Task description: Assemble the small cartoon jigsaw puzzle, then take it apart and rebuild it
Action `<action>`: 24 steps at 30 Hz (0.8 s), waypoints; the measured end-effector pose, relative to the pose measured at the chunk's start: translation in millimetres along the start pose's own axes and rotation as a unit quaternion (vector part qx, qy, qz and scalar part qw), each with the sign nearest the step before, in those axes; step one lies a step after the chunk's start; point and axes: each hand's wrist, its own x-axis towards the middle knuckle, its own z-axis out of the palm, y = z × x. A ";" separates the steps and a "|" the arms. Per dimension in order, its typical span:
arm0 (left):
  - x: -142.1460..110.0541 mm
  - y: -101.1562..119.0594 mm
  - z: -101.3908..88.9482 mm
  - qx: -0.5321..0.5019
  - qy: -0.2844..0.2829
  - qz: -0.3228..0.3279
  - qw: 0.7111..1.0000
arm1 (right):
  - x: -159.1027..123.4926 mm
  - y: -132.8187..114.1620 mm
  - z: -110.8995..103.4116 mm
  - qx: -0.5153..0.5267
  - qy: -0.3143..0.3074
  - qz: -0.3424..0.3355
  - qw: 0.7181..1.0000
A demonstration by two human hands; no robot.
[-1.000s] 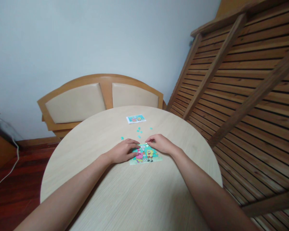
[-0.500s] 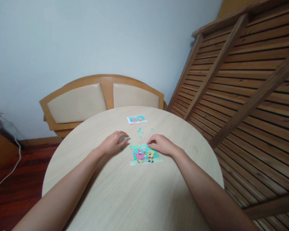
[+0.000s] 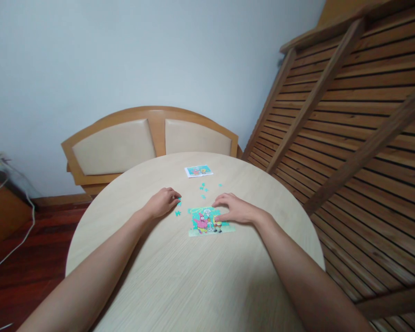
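A mostly assembled jigsaw puzzle [image 3: 207, 227] with cartoon characters lies flat on the round table. My right hand [image 3: 237, 208] is over its upper right part, thumb and fingers apart, fingertips near the top edge. To the left of the puzzle, my left hand [image 3: 163, 203] has its fingers drawn together on a small teal puzzle piece [image 3: 179, 202]. Another loose piece [image 3: 178, 213] lies just below those fingertips. Several more teal pieces [image 3: 203, 188] are scattered beyond the puzzle.
A folded picture sheet [image 3: 198, 171] with a similar cartoon lies farther back on the pale wooden table [image 3: 166, 276]. A padded headboard [image 3: 114, 147] stands behind the table. Slatted wooden panels [image 3: 349, 138] lean at the right. A white cable [image 3: 29, 226] hangs at the left.
My left hand has drawn back slightly left and its fingers have closed, uncovering loose pieces. The right thumb has spread away from the fingers over the puzzle.
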 end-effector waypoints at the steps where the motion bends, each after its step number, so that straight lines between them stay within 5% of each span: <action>1: 0.6 -0.5 0.7 -0.005 0.003 -0.003 1.000 | 1.0 -0.4 1.5 -0.001 0.000 -0.001 1.000; 15: 2.0 -3.8 5.4 -0.113 -0.013 -0.012 0.993 | 3.4 0.3 5.4 -0.039 0.002 0.012 0.999; 24: 3.2 -2.7 -0.9 -0.019 -0.015 -0.017 1.000 | 2.8 6.3 6.8 -0.056 0.030 0.014 0.998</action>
